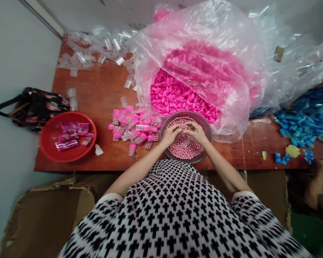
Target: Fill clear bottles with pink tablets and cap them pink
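The tabletop (99,86) lies free behind the pink-capped pile (136,128); the plastic bag (199,32) blocks past the bowl (190,161).

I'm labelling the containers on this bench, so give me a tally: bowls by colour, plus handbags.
Grey bowl: 1
Red bowl: 1
Black patterned handbag: 1
Total: 3
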`<action>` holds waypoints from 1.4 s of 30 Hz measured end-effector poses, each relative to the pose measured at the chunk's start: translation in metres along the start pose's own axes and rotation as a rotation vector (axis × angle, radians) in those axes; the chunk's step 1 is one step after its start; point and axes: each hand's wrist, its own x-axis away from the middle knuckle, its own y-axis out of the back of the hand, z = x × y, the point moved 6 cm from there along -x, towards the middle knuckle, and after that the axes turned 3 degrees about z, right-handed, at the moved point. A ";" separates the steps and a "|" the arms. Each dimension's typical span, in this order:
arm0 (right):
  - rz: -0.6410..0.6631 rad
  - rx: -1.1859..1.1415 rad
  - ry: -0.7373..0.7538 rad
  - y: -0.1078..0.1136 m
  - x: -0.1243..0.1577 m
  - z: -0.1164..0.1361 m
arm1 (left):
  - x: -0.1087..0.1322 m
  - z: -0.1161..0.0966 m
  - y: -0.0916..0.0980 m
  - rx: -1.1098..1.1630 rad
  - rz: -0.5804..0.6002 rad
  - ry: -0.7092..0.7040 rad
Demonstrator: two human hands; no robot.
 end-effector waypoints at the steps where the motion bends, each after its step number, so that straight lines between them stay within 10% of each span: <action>1: 0.019 0.004 0.008 0.002 0.002 0.006 | 0.001 0.003 -0.001 0.099 0.005 0.046; 11: 0.242 0.320 0.186 0.003 0.017 0.051 | 0.009 0.002 -0.002 0.245 0.125 0.131; 32: 0.314 0.540 0.109 0.000 0.031 0.025 | -0.003 -0.005 0.024 -0.143 0.226 -0.061; 42: -0.072 0.859 0.072 0.040 -0.110 0.048 | 0.016 0.011 0.025 0.396 0.104 0.193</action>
